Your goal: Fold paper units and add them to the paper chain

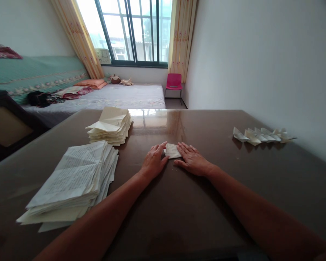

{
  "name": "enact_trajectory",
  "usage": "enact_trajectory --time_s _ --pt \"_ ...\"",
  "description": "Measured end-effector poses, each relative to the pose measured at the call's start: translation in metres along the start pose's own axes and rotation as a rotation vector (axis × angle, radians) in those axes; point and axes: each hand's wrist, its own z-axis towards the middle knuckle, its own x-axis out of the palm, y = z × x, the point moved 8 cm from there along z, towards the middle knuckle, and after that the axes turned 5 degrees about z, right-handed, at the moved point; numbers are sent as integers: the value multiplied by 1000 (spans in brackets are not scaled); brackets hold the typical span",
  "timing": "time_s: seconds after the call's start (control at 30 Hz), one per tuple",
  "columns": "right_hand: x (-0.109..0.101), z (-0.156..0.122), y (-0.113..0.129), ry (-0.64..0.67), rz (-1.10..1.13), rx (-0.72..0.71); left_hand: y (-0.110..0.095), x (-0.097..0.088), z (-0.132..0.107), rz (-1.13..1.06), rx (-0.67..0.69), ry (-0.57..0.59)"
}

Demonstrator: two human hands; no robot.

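Observation:
A small folded paper with faint writing lies flat on the brown table, between my two hands. At its left end, my left hand has the paper's edge between thumb and forefinger, the other fingers curled. My right hand is laid flat over the right end, fingers stretched out and thumb apart on the tabletop. What is under the right fingers is hidden.
Left of my arm lie a stack of written sheets and, behind it, a stack of yellowish sheets. Folded paper pieces stand in a row at the right. Beyond the table are a bed and a pink chair.

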Motion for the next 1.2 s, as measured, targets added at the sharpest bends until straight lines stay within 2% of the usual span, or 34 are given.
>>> enact_trajectory --time_s 0.17,0.23,0.37,0.57,0.7,0.83,1.03,1.1,1.2 --pt "0 0 0 -10 -5 -8 4 4 3 -306 -46 -46" --pt "0 0 0 -13 -5 -10 5 4 4 -328 -58 -44" --pt "1 0 -1 -2 0 -11 0 5 4 -158 -25 30" --pt "0 0 -1 8 13 -4 -19 0 0 235 153 69" --pt "-1 -1 0 -1 14 -5 -26 6 -4 349 248 137" --pt "0 0 0 -1 4 -5 -22 13 -8 402 244 184" --pt "-4 -1 1 -14 -10 26 -22 11 -13 470 206 168" --pt "-12 -2 10 -79 -27 4 -22 10 -13 487 196 163" --pt "-17 -4 37 -129 -28 -138 -23 11 -14 500 192 180"
